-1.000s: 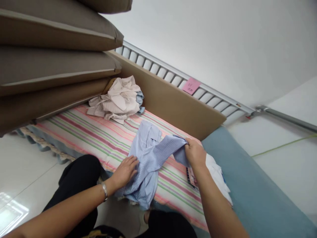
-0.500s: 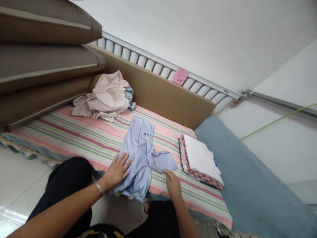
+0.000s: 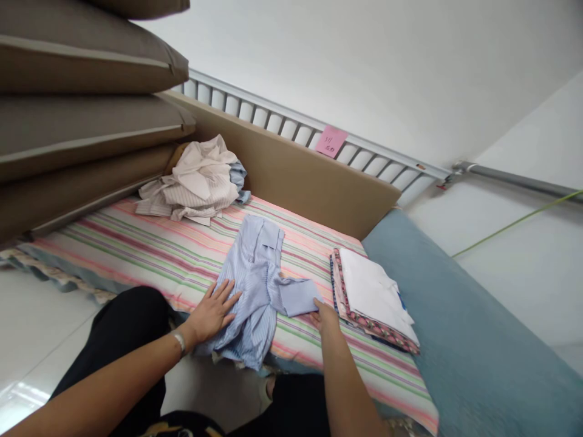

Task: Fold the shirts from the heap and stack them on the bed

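Observation:
A light blue striped shirt (image 3: 255,280) lies partly gathered on the striped sheet (image 3: 182,258), its lower end hanging at the bed's near edge. My left hand (image 3: 213,312) rests flat on the shirt's left side, fingers spread. One sleeve (image 3: 297,295) points out to the right, and my right hand (image 3: 325,312) pinches the cuff at its end, thumb on top. Just beyond that hand sits a folded stack of clothes (image 3: 371,285), white on top with a pink flowered piece below.
A heap of crumpled pale striped clothes (image 3: 195,182) lies at the back left, by piled brown cushions (image 3: 91,121). A tan board (image 3: 291,164) stands along a metal rail with a pink note (image 3: 331,141). Blue bedding (image 3: 455,328) extends to the right.
My right hand has brought the raised sleeve down, laid it out to the right, and moved to the cuff's end. My left hand stays on the shirt. The folded stack has come into full view.

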Available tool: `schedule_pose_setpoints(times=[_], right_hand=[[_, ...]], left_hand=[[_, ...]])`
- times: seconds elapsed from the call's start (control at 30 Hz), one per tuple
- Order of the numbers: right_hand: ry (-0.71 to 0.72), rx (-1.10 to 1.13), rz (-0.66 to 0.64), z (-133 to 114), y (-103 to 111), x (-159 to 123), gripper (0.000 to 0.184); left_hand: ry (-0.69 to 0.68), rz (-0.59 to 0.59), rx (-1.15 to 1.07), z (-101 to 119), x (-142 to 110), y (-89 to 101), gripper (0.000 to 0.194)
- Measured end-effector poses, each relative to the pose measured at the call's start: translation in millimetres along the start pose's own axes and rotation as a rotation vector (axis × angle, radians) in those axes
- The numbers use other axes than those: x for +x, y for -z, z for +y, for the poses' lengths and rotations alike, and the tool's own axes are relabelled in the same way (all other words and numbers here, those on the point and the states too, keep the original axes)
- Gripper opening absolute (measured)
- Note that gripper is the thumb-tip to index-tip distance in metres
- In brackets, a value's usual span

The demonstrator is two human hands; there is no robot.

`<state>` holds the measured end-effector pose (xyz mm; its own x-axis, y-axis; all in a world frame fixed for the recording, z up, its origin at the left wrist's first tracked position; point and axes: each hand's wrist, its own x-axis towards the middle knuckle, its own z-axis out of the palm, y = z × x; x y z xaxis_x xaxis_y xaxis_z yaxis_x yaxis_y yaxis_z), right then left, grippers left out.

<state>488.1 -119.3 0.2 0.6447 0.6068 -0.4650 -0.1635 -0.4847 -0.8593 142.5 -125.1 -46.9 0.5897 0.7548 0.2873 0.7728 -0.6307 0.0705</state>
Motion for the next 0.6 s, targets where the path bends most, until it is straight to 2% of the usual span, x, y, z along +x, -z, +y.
schedule_pose_setpoints(times=[0.17,0.43,0.6], right_hand=[[-0.016,0.124,-0.040,-21.6,1.6,-3.4,0.015],[0.248,0.227,-0.004,-91.2,22.7,-8.2,0.010],[0.353,0.177,0.019,-114.3,27.4,-14.6,0.013]], left_hand=[[-0.003,0.000,0.002,-1.3,-0.3,-1.6,0.056],[-0.009,0.007,0.001,-1.4,-0.5,-2.8,0.058],[-0.013,0.049,-0.019,-2.8,-1.5,-7.2,0.058]])
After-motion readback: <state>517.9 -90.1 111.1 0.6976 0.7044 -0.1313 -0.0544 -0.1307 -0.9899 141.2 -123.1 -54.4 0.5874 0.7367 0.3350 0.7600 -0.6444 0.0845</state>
